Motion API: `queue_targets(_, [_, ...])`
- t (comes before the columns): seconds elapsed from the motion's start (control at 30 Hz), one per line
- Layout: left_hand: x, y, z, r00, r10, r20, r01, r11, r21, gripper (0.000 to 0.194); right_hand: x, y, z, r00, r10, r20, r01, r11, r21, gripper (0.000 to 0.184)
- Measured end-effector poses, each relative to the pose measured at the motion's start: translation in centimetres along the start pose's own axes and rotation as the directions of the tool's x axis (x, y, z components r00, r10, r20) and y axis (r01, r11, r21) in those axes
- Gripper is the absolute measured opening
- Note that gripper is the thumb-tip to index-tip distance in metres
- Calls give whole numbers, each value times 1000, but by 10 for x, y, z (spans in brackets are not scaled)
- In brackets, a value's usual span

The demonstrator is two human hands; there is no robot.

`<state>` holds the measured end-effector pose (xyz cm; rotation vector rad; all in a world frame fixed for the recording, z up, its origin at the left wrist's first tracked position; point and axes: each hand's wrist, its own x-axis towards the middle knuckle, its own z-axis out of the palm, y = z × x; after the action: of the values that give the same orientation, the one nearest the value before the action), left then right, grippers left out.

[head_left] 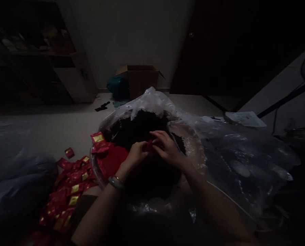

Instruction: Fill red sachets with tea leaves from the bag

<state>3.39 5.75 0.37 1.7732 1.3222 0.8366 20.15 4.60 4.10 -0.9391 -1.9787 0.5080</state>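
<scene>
A: What are the hands doing?

B: The left hand (135,154) and the right hand (168,149) meet above a heap of dark loose leaves (139,131). A small red sachet (149,145) sits between them, just over the heap.

A: And the fingers?

B: Narrow, pinching that sachet from both sides. Most of it is hidden behind them.

A: What's around the heap?

B: The leaves lie in a clear plastic bag (244,160), which lines a round clear tub (95,164). Inside the tub's left edge there's a red bunch (111,159), too dim to make out.

A: Anything beyond the tub?

B: Red sachets with gold labels (73,184) lie piled just beside it on the floor (52,136), with a single one (69,152) a little apart. Farther off, an open cardboard box (142,82) stands by the wall, with a teal bag (118,88) touching its left side.
</scene>
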Motion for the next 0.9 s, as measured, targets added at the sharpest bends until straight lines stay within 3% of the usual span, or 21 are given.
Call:
queue_targets(0.1, [0, 2, 3, 995, -97, 34, 102, 906, -412, 24, 3, 1, -7, 990, 9, -141, -20, 997, -81, 41])
queue_targets(0.2, [-2, 5, 6, 992, -121, 30, 116, 808, -577, 32, 4, 5, -12, 996, 23, -81, -39, 978, -203, 32])
queue_targets(0.4, [-5, 10, 11, 984, -152, 97, 180, 778, -602, 43, 4, 7, -11, 998, 40, 53, -27, 975, -219, 9])
queue_targets(0.6, [-2, 10, 15, 985, -145, 97, 173, 731, -660, 46, 5, -2, -14, 961, 165, 223, -171, 985, 8, 21])
queue_targets(0.77, [-7, 20, 6, 970, -56, 237, 211, 678, -704, 48, 5, 0, -21, 955, 171, 241, -195, 978, 80, 23])
queue_targets(0.9, [-9, 22, 7, 975, -176, 133, 219, 692, -688, 43, 3, 5, -20, 936, 214, 278, -229, 973, 21, 29])
